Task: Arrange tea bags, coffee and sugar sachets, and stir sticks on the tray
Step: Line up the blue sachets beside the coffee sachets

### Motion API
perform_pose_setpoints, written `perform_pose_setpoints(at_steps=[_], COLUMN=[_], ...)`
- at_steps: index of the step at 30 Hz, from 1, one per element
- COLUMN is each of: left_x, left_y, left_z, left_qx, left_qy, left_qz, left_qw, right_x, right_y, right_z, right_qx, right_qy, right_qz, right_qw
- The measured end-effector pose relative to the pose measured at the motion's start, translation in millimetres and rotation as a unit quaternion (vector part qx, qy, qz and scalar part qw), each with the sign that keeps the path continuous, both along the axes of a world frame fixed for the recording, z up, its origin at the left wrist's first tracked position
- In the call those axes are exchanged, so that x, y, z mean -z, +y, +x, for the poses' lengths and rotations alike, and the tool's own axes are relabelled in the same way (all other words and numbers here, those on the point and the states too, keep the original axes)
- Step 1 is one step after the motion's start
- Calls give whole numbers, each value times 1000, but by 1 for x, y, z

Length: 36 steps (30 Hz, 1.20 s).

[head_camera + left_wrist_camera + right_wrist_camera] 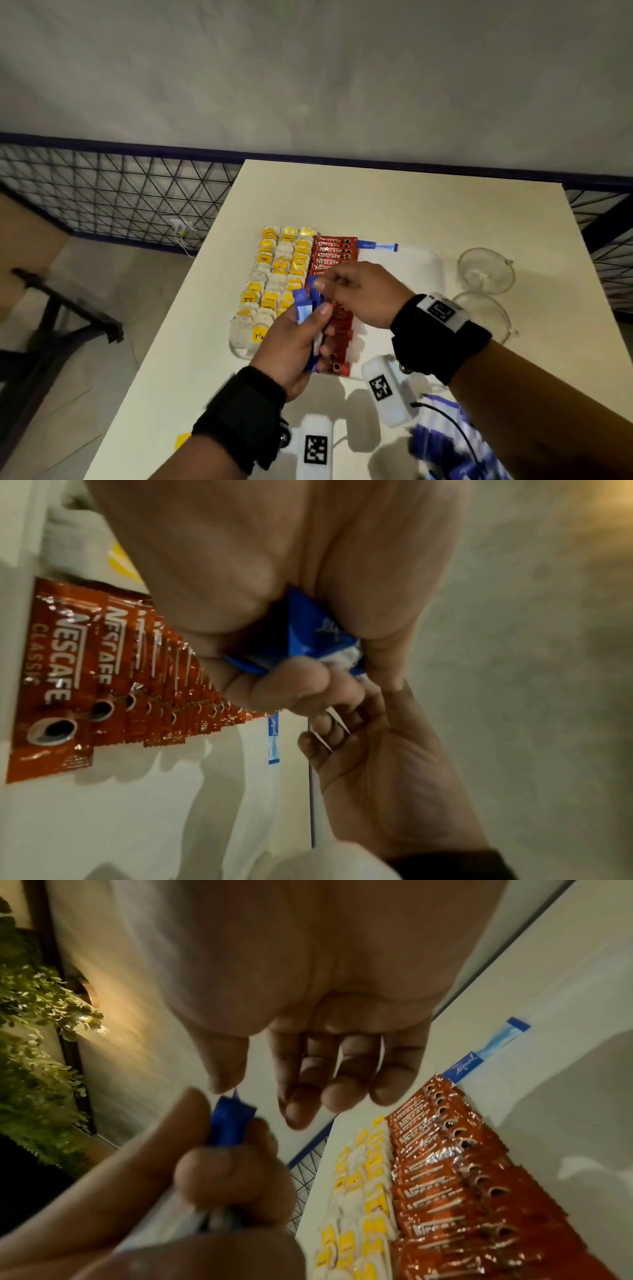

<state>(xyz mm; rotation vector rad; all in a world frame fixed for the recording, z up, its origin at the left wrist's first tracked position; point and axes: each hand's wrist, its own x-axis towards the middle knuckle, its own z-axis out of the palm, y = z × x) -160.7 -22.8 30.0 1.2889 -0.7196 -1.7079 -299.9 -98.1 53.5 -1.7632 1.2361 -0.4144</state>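
My left hand [318, 325] grips a bundle of blue sugar sachets [303, 306] upright above the near half of the white tray [435, 270]. My right hand [322, 284] is at the bundle's top. In the right wrist view its thumb tip touches a sachet's upper edge [229, 1123] while the fingers [342, 1096] hang loosely apart from it. On the tray, tea bags [277, 274] with yellow tags fill three columns at the left. Red coffee sachets [330, 255] overlap in a column beside them. One blue sugar sachet [376, 246] lies at the tray's far end.
Two clear glass cups [486, 270] stand on the table right of the tray. A wire mesh fence [120, 192] runs behind and left of the table. A yellow scrap [181, 440] lies near the table's front-left edge. Blue-and-white cloth [452, 438] is at bottom right.
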Motion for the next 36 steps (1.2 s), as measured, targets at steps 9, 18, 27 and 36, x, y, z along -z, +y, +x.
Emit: perform_pose_setpoints(at_steps=[9, 18, 27, 36], left_x=[-6, -22, -14, -23], left_y=[5, -24, -32, -34], left_z=[-5, -5, -4, -3], left_qx=[40, -38, -67, 1], left_qy=[-143, -25, -93, -123], left_qz=[-42, -37, -62, -99], left_qw=[988, 998, 991, 987], right_x=[-15, -11, 5, -2], right_y=[-2, 21, 23, 4], right_z=[-26, -32, -37, -25], right_qx=[114, 103, 101, 134], right_qy=[-70, -128, -155, -196], right_qz=[-29, -52, 1, 12], right_qw=[991, 985, 983, 971])
